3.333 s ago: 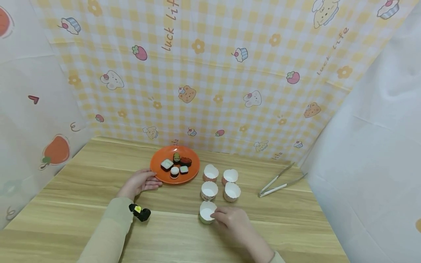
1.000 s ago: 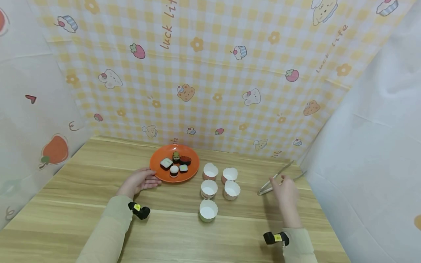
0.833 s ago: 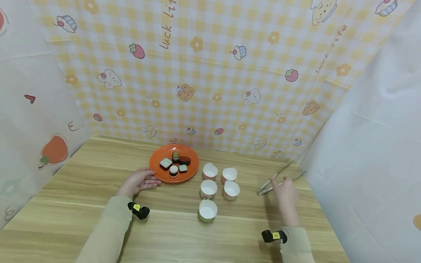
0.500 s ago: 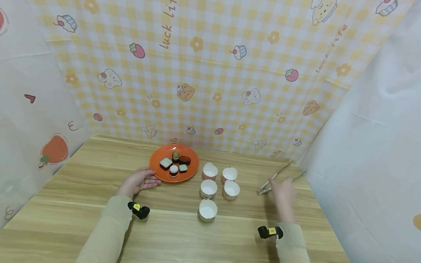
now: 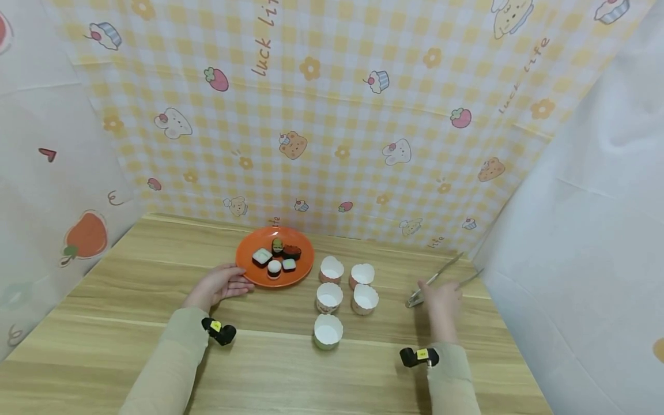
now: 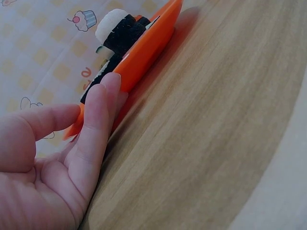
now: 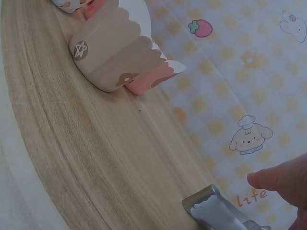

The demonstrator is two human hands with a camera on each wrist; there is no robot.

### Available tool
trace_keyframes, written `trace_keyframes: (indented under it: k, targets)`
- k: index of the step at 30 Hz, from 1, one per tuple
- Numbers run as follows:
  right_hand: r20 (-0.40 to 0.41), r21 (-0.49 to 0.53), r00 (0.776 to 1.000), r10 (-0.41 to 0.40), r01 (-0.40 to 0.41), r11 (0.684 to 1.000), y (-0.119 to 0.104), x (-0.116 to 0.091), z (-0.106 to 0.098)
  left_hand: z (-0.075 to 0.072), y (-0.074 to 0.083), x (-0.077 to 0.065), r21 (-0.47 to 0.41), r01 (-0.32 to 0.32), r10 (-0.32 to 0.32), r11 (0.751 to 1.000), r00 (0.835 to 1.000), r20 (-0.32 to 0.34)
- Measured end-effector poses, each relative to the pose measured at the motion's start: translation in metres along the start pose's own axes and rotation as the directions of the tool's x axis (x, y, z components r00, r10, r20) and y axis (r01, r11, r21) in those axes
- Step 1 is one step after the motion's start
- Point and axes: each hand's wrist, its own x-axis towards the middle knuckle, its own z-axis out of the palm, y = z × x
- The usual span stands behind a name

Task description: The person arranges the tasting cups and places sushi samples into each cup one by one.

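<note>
— Head view first: where do the hands sit? The right hand [image 5: 441, 300] is on the tongs [image 5: 446, 279] at the right of the table [image 5: 129, 300], its fingers over the near, closed end; whether they have curled round the metal I cannot tell.

— And the other one?

— The left hand [image 5: 218, 286] lies flat, fingers straight, their tips against the near-left rim of the orange plate [image 5: 303, 268]. The left wrist view shows those fingertips [image 6: 108, 88] touching the plate's edge, gripping nothing.

— Which way do the tongs run?

— Their long axis goes from the joined end under the right hand, up and to the right, toward the white drape; the two arms spread apart at that far end. In the right wrist view the metal end [image 7: 211, 206] sits just below a fingertip [image 7: 268, 179].

— So which hand is nearer?

— The right, clearly. The left is well apart, with five paper cups [image 5: 330, 297] between the two hands, and toy sushi [image 5: 275, 268] on the plate.
</note>
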Motion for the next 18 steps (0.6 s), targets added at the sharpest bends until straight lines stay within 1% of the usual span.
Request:
trace_keyframes:
  k: [3,6,13,18]
  targets:
    - [-0.011,0.032,1.000,0.007,-0.007,0.999,0.001,0.002,0.004,0.000,-0.001,0.000,-0.002,-0.003,0.003,1.000,1.000,0.002]
    - [-0.009,0.032,1.000,0.014,-0.014,0.999,0.002,0.003,0.007,0.000,-0.001,0.000,0.000,-0.007,0.007,1.000,1.000,0.007]
    - [-0.007,-0.021,0.999,0.039,-0.039,0.999,0.003,0.005,0.014,0.000,-0.001,0.002,0.004,-0.008,0.008,1.000,1.000,0.013]
    - [0.002,-0.078,0.999,0.037,-0.037,0.996,0.003,0.010,0.019,0.000,-0.001,0.001,0.011,-0.010,0.010,1.000,1.000,0.014]
